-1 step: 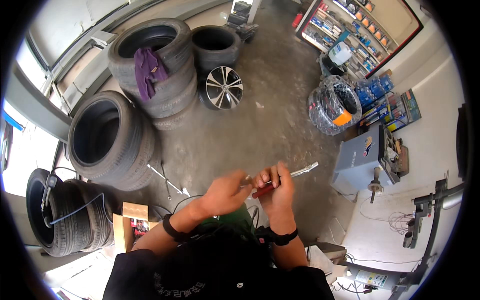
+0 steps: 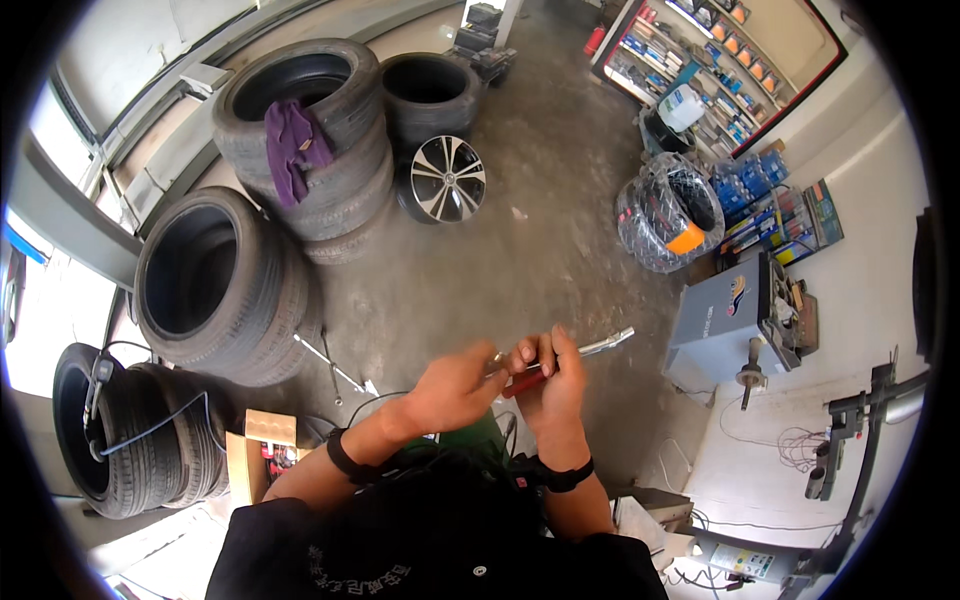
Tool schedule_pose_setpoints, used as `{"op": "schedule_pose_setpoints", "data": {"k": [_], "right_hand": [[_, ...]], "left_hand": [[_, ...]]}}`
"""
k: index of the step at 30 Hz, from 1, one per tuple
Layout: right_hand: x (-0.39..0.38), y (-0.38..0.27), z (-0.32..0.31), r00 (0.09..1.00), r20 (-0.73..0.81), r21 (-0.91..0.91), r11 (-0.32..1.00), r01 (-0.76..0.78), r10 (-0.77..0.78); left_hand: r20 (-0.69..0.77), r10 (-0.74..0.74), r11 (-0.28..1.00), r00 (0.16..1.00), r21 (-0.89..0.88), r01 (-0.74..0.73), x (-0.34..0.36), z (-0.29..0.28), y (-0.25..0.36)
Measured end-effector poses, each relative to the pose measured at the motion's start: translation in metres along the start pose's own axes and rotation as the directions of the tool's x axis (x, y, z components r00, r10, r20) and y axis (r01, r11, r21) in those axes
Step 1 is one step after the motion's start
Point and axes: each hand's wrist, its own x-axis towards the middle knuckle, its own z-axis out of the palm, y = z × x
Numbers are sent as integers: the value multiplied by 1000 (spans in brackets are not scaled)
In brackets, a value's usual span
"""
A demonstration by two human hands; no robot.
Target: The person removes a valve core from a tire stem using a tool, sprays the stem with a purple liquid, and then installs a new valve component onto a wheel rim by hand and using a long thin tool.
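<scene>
Over the floor in front of my body, my two hands are close together. My right hand (image 2: 556,385) is closed round a slim silver metal tool (image 2: 610,341), whose bright end sticks out to the right past my fingers. A red handle (image 2: 525,382) shows under the fingers of the same hand; whether it belongs to the silver tool I cannot tell. My left hand (image 2: 450,387) is closed, its fingertips pinched near the left end of the tool. What lies between them is mostly hidden and slightly blurred.
Stacked tyres (image 2: 195,270) stand at the left, a purple cloth (image 2: 293,150) draped on one stack. An alloy wheel (image 2: 448,180) leans behind them. Long metal tools (image 2: 330,362) lie on the floor beside an open cardboard box (image 2: 270,428). A grey machine (image 2: 715,315) and wrapped tyres (image 2: 665,215) stand right.
</scene>
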Motion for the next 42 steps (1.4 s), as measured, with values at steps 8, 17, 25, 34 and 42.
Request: {"op": "schedule_pose_setpoints", "data": {"k": [8,17,25,34,42], "right_hand": [[191,-21,-5,991,1,-413,902,126,-137],[403,-58,32,950,207,-705,709,-20,233],[580,-34,46,689,511,-693,720,-25,515],[866,-12,-2,774,88,-994,102,31,627],[1071,168,-96,649,117,-935,-137,327,752]], "left_hand": [[101,-115,983,988,-134,128,178,-38,-24],[13,-230,874,973,-437,212,337,-99,-63],[-46,-398,806,916,-494,325,438,-177,-127],[-229,-708,674,668,-500,544,472,-244,-224],[-173,-985,140,12,-752,644,428,-127,-235]]}}
